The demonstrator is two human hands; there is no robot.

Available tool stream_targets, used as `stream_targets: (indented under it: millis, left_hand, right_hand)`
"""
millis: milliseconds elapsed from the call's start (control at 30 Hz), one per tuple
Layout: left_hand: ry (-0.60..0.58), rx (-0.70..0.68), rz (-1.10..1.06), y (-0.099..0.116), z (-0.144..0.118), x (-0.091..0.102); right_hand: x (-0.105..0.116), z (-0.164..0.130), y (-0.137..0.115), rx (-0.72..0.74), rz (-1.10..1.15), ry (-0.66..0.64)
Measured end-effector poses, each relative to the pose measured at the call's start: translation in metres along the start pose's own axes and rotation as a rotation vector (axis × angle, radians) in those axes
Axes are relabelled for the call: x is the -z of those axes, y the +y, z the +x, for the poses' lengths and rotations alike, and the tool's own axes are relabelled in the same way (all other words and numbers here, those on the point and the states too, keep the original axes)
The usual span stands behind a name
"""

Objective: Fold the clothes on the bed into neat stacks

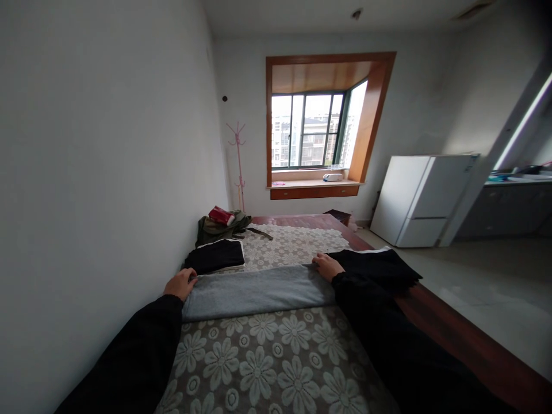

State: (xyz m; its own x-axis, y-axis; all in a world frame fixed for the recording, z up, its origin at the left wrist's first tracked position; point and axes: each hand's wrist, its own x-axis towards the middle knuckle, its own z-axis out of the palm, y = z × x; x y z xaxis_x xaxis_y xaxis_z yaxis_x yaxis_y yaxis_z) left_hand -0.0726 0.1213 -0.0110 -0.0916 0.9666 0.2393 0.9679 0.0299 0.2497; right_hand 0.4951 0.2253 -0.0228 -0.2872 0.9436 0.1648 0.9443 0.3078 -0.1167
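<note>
- The grey cloth (259,292) lies as a long, narrow strip straight in front of you, crosswise on the flowered cover (267,362), its surface mostly smooth.
- Your left hand (180,285) is at the strip's far left corner, fingers closed on its edge, close to the white wall (107,144).
- Your right hand (328,268) is at the far edge towards the right end, fingers bent and closed on the cloth; your dark sleeve hides part of that end.
- Just beyond your left hand, a folded black cloth (218,256) with a pale edge lies flat.
- Beside your right hand lies a second black cloth (379,267), partly behind your forearm and reaching over the bare wood.
- All of these rest on the reddish-brown bench (448,330), whose wood shows along the right side and at the far end.
- Further off by the wall, a green bag (207,234) has a red packet (221,215) on top.
- Past the bench stand a pink coat rack (239,154), a wood-framed window (308,132) and, to the right, a white fridge (420,198).
</note>
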Motion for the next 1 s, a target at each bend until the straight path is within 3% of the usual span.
stream_targets:
  millis: [267,400,533,667,767,867,933,1000]
  left_hand:
    - [0.095,-0.011,-0.031,0.013,-0.023,0.025]
    - [0.129,-0.031,-0.046,0.015,-0.047,0.046]
    - [0.158,-0.041,-0.089,0.014,-0.089,0.067]
    - [0.179,-0.050,-0.245,0.014,-0.139,0.091]
    - [0.057,-0.066,-0.318,0.014,-0.176,0.108]
    - [-0.186,-0.039,-0.351,0.010,-0.209,0.118]
    - [-0.331,-0.004,-0.368,0.007,-0.219,0.116]
    - [-0.368,0.006,-0.370,0.005,-0.211,0.108]
  right_hand:
    - [0.018,-0.031,-0.004,-0.034,0.033,0.160]
    - [0.043,-0.056,0.004,0.060,0.288,0.222]
    - [0.072,-0.097,0.019,0.143,0.668,0.104]
    - [0.098,-0.151,0.022,0.139,0.699,-0.037]
    - [0.111,-0.190,0.016,0.124,0.678,-0.158]
    - [0.114,-0.216,0.013,0.116,0.664,-0.357]
    - [0.111,-0.218,0.013,0.120,0.666,-0.488]
    - [0.104,-0.203,0.013,0.142,0.648,-0.485]
